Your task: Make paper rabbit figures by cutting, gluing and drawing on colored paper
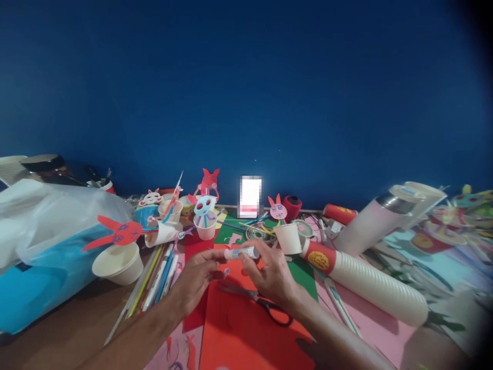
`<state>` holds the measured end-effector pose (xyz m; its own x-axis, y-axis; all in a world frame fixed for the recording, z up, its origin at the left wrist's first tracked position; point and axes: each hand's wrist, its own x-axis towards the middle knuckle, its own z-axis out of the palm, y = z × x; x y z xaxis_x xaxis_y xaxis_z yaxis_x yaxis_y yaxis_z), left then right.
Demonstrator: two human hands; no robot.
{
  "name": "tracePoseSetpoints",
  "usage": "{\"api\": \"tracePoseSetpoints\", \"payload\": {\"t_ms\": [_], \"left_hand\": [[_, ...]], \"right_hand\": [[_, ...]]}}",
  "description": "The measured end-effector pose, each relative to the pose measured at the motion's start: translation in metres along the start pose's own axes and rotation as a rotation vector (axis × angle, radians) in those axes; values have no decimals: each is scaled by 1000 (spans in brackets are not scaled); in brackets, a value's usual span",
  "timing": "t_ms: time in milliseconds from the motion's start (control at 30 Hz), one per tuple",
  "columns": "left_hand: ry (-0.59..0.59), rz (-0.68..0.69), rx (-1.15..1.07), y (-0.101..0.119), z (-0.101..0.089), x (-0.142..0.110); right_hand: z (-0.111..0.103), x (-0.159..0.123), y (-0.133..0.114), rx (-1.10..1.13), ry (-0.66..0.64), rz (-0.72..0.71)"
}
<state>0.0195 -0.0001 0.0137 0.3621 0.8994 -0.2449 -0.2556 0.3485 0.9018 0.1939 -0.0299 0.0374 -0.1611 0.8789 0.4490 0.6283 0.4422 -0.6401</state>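
In the middle of the view, a small white tube (234, 253) with a printed label lies level between my two hands. Its kind, perhaps a marker or a glue tube, is too small to tell. My left hand (195, 277) pinches its left end, where something pinkish shows at the fingertips. Around its right part are the closed fingers of my right hand (271, 270). Just below the tube is a small purple-marked paper piece (227, 271), close to my left fingers; I cannot tell whether they touch it. Black-handled scissors (278, 313) rest on red paper (246, 339) beneath.
Paper-cup figures stand behind my hands, including one with a pink face (278, 211). A long stack of paper cups (381, 285) lies at right, near a white flask (370, 226). Several pens (157, 277) and a plastic bag (57, 241) are at left. A bright screen (250, 192) stands behind.
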Motion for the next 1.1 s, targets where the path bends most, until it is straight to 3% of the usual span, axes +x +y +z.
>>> {"api": "tracePoseSetpoints", "payload": {"t_ms": [367,700,933,1100], "left_hand": [[-7,-30,34,1,2,-1],[24,-34,92,-1,8,-4],[35,-49,24,1,8,-4],[12,25,-67,4,2,-4]], "right_hand": [[3,3,4,229,12,164],[3,6,6,393,60,225],[1,12,10,721,135,261],[1,18,24,988,190,408]]}}
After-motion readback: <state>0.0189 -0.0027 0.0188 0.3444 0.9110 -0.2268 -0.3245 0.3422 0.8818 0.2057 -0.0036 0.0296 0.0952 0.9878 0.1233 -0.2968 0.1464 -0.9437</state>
